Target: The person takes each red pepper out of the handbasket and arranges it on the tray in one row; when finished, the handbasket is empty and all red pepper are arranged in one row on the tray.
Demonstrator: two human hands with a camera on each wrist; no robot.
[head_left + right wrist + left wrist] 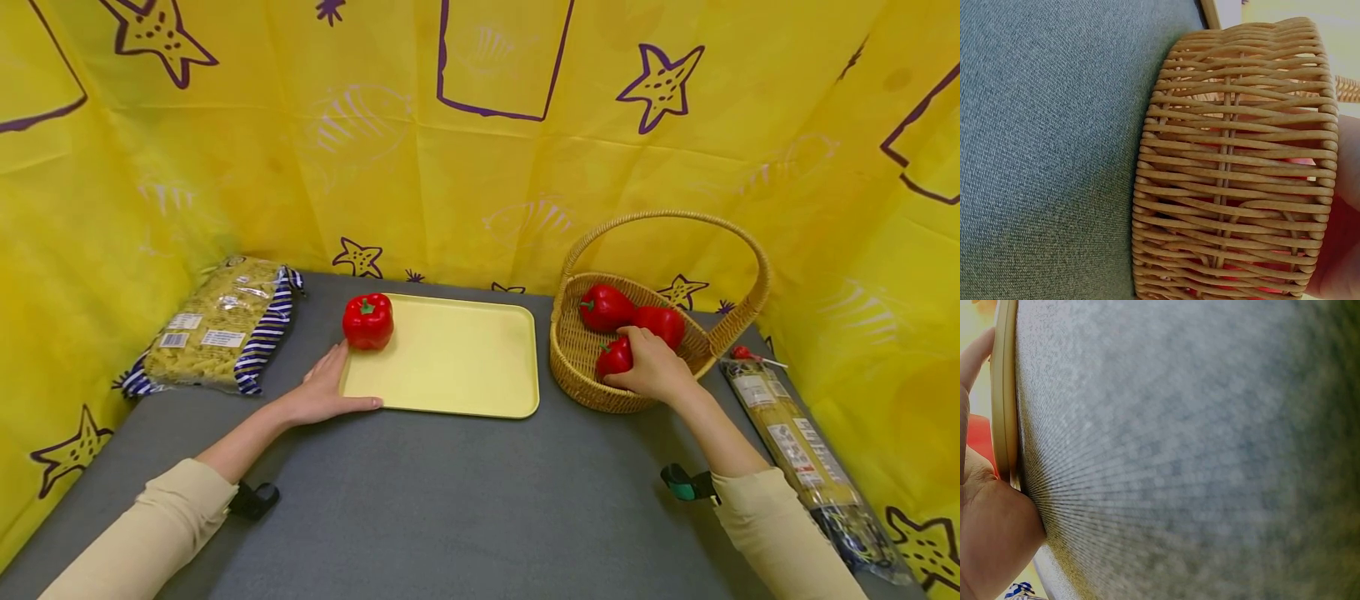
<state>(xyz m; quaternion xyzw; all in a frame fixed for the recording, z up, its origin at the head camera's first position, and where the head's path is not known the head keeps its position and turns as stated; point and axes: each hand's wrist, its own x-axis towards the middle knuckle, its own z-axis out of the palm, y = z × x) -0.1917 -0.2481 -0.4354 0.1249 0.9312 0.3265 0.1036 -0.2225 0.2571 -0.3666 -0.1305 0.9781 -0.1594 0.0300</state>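
Note:
A shallow yellow tray (457, 358) lies on the grey table, with one red bell pepper (368, 322) standing at its back left. My left hand (321, 393) rests at the tray's front left corner, thumb stretched along the front edge and fingers beside the left edge. On the right, my right hand (657, 367) reaches into a wicker basket (573, 379) and grips a red bell pepper (615, 357), its fingers partly covering it. Two more red peppers lie behind it, one (606, 307) at the back and another (662, 323) partly hidden by the hand.
A bag of pasta (213, 325) with striped ends lies at the left. To the right of the basket are a long clear packet (798, 450) and a small red lollipop (742, 352). The basket's tall handle (667, 215) arches above it. Yellow curtains close off the back and sides.

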